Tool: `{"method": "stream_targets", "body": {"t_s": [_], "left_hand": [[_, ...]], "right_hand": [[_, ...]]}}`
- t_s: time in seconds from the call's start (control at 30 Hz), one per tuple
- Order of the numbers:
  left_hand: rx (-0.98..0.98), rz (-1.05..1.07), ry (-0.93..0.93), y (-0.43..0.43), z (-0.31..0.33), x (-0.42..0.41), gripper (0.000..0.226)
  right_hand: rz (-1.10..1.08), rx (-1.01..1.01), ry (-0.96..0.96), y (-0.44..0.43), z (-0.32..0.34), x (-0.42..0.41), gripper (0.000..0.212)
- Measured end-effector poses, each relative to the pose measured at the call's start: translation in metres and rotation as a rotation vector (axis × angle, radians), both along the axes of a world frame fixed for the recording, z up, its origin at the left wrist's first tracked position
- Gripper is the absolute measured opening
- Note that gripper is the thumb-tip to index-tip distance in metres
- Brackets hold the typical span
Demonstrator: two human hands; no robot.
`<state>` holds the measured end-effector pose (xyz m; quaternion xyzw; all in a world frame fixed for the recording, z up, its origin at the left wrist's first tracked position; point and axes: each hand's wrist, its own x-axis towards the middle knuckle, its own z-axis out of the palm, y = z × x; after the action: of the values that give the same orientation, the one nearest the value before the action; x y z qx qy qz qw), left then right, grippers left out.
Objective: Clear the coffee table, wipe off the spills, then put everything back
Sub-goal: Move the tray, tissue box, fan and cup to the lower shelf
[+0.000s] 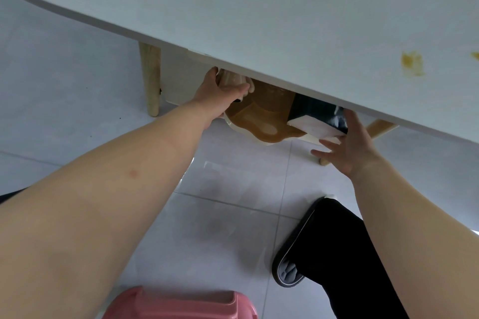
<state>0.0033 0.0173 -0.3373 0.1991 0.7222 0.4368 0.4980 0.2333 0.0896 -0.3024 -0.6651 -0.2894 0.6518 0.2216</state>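
Shelf items sit under the coffee table (259, 21). Left hand (220, 93) wraps its fingers around a beige bundle (233, 80), just ahead of the brown tray (259, 114). Right hand (347, 147), fingers spread wide, palm touches the dark tissue box (316, 119), lying leftward of it. Yellow spill (412, 63) waits above.

The white table (259, 21) stood bare but for yellow-brown spills (412, 63) above the right hand (350, 147). On the shelf beneath, a brown tray (261, 116) with a cream rim lay between the hands. A dark tissue box (315, 119) rested tilted against the right hand's fingers; the left hand (220, 90) gripped a pale cloth (233, 79).
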Motion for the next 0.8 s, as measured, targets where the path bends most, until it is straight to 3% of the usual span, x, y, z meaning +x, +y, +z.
{"method": "stream_targets", "body": {"t_s": [0.07,0.2,0.3,0.43,0.63,0.8], "left_hand": [[0.002,0.007,0.002,-0.001,0.0,0.0,0.065],[0.033,0.002,0.027,0.001,0.001,0.004,0.053],[0.064,-0.072,0.088,0.006,0.001,0.011,0.058],[0.054,-0.084,0.136,0.01,0.0,0.014,0.039],[0.008,-0.068,0.12,0.007,-0.001,0.011,0.067],[-0.016,-0.053,0.146,0.006,0.001,0.011,0.072]], "right_hand": [[0.009,0.007,0.013,0.0,0.0,-0.001,0.022],[0.021,0.058,0.047,0.0,-0.001,-0.003,0.027],[0.038,0.094,0.068,0.001,-0.001,-0.006,0.012],[0.065,0.116,-0.002,0.002,0.0,-0.01,0.008],[0.07,0.108,-0.046,0.001,0.002,-0.01,0.002],[0.078,0.12,-0.066,0.001,0.004,-0.011,0.006]]}}
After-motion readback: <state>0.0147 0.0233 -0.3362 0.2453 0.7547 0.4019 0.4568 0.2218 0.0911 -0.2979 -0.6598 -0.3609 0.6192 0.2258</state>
